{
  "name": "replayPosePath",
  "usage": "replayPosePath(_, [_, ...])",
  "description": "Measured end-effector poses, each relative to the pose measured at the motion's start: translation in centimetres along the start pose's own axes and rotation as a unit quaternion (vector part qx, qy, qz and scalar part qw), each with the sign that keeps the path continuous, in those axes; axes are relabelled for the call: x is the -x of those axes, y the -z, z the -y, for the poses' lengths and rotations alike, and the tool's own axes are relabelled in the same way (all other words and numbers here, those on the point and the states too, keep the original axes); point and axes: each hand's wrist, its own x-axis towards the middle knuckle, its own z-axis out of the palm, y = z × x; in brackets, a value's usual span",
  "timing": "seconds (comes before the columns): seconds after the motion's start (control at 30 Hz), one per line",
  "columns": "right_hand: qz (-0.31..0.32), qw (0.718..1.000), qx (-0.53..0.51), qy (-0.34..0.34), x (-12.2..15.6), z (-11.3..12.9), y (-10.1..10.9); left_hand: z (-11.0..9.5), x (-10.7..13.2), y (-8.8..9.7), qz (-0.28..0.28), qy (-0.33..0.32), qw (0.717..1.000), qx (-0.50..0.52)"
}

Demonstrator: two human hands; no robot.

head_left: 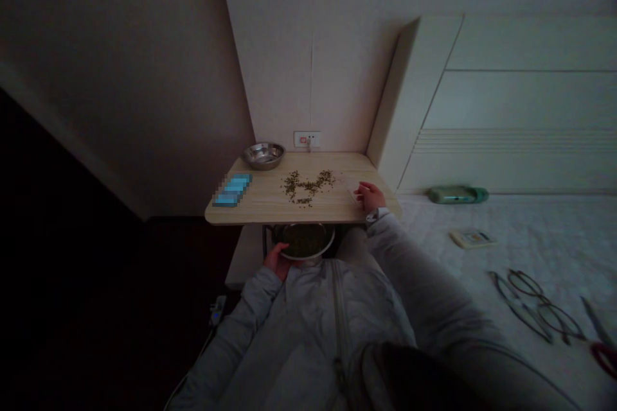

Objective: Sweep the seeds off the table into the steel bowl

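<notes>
My left hand (276, 260) grips the rim of a metal bowl (305, 242) full of small dark bits, held just under the near edge of a small wooden table (260, 202). My right hand (370, 196) rests on the table's right side, its fingers curled on a small pale card-like thing (353, 190). A scatter of small dark beans or seeds (307, 185) lies in the middle of the tabletop, to the left of my right hand.
An empty steel bowl (263, 155) stands at the table's back left and a blue object (232, 190) lies at its left. A wall socket (307, 139) is behind. On the bed to the right lie a green case (457, 194), a small card (473, 239), glasses (535, 305) and scissors (600, 340).
</notes>
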Motion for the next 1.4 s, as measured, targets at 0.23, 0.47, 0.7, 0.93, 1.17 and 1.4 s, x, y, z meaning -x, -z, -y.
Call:
replayPosePath(0.23, [0.14, 0.978, 0.117, 0.096, 2.5, 0.0, -2.5, 0.0, 0.1, -0.3, -0.003, 0.0, 1.0, 0.005])
replayPosePath(0.47, [0.151, 0.949, 0.225, 0.159, 3.0, 0.2, -4.4, 0.0, 0.2, -0.3, -0.007, -0.014, 1.0, -0.005])
replayPosePath(0.7, [0.212, 0.952, 0.167, 0.148, 2.9, 0.1, -4.1, 0.0, 0.5, -0.7, -0.005, -0.016, 1.0, -0.011])
replayPosePath(0.93, [0.205, 0.949, 0.186, 0.151, 3.5, 0.4, -4.4, -0.1, 1.1, -1.5, -0.024, 0.001, 1.0, -0.003])
replayPosePath(1.17, [0.214, 0.944, 0.186, 0.169, 4.2, 0.8, -4.2, 0.0, 0.8, -0.9, -0.001, 0.002, 1.0, -0.007])
replayPosePath(1.4, [0.165, 0.951, 0.205, 0.161, 3.2, 0.4, -4.7, 0.0, 0.6, -0.8, -0.011, -0.007, 1.0, -0.013])
